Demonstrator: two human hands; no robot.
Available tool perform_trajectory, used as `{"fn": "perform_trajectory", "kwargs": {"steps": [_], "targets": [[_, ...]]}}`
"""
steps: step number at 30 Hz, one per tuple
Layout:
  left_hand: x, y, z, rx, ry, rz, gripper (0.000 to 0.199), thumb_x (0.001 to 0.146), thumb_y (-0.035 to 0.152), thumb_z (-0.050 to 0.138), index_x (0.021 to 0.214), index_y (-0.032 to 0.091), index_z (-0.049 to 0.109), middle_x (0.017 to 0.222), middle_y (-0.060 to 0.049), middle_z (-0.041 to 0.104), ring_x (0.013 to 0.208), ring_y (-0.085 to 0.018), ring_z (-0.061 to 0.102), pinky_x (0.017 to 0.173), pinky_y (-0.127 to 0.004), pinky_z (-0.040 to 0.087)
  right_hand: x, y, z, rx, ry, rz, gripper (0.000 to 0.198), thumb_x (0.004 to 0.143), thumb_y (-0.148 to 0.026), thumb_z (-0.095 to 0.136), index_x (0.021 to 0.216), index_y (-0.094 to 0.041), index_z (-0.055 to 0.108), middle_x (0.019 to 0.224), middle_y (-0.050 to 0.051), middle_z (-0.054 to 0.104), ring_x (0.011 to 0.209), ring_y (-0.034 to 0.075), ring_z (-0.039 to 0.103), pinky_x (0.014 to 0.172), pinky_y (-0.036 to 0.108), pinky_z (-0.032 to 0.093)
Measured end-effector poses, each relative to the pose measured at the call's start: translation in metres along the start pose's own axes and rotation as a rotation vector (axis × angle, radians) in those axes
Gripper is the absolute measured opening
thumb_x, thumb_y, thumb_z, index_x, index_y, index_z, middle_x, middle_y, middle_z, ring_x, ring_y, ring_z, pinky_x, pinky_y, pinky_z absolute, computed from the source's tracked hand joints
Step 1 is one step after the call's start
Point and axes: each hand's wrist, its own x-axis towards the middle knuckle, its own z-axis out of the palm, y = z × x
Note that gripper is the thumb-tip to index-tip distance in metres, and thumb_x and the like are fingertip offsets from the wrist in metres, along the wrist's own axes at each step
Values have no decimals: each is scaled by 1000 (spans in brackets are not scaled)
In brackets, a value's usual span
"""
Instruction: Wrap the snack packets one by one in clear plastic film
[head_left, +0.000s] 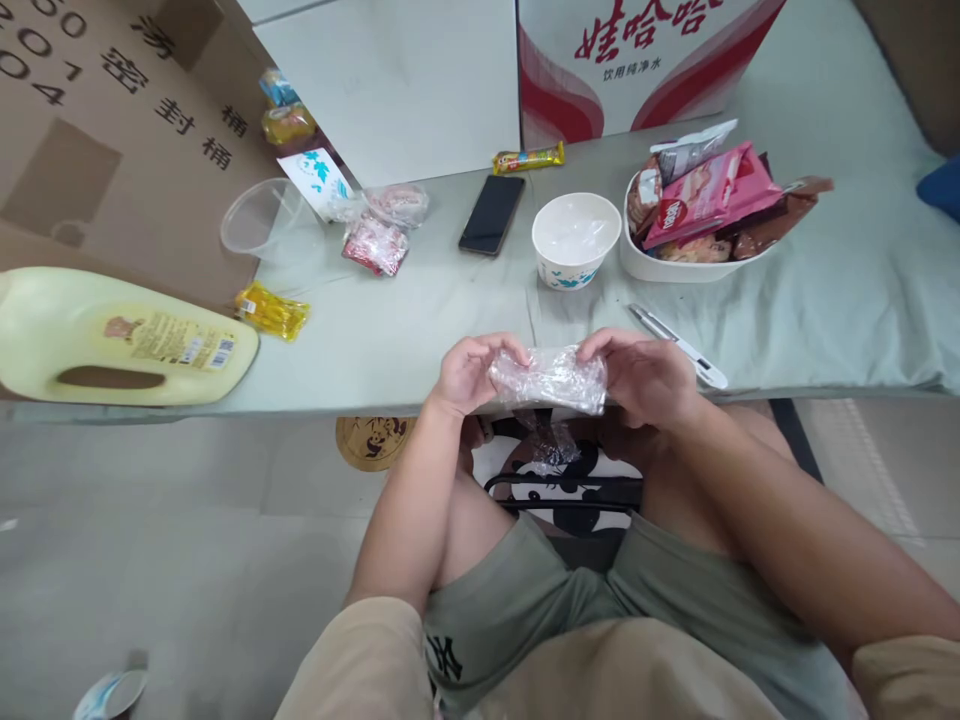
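Between my two hands, at the table's front edge, is a crinkled clear plastic packet point(551, 378); I cannot make out what is inside it. My left hand point(476, 372) pinches its left end, and my right hand point(643, 375) grips the right end. A white utility knife point(679, 345) lies just beyond my right hand. Past the packet stands a white paper bowl point(576, 240) with blue leaf prints and clear plastic inside. A piece of clear film point(553, 445) hangs below the packet, over my lap.
A white tub point(675, 268) of snack packets stands at the right. A phone point(491, 215), a yellow snack stick point(529, 158), wrapped packets point(375, 243), a clear plastic bowl point(274, 222) and a yellow sachet point(274, 310) lie on the cloth. A large jug point(187, 345) lies left; cartons point(405, 90) line the back.
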Motion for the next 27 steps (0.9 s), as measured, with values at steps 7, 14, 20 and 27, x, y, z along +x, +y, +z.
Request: {"fn": "perform_trajectory", "kwargs": {"steps": [7, 14, 20, 27], "targets": [[6, -12, 7, 382, 95, 184, 46, 72, 23, 72, 115, 24, 56, 96, -1, 64, 70, -10, 57, 65, -24, 46, 5, 15, 1, -203, 281, 67, 74, 66, -33, 84, 125, -29, 39, 94, -1, 60, 71, 16, 61, 61, 28, 49], [12, -18, 2, 463, 453, 322, 25, 77, 25, 71, 97, 20, 56, 94, -3, 63, 84, -14, 61, 77, -27, 49, 7, 19, -5, -346, 522, -139, 24, 75, -36, 73, 87, -24, 55, 78, -2, 57, 74, 16, 55, 73, 31, 46], [15, -24, 27, 223, 143, 257, 62, 66, 51, 87, 112, 21, 60, 114, -10, 69, 103, -21, 66, 90, -33, 51, -3, 19, 18, -409, 231, -166, 33, 85, -54, 68, 81, -23, 55, 77, 0, 56, 72, 17, 52, 70, 33, 44], [23, -18, 38, 196, 183, 309, 41, 72, 50, 82, 93, 20, 64, 83, 0, 64, 77, -14, 58, 74, -27, 48, 7, 20, 25, -366, 460, -259, 49, 72, -60, 80, 98, -26, 55, 104, 4, 62, 96, 20, 60, 82, 34, 49]]}}
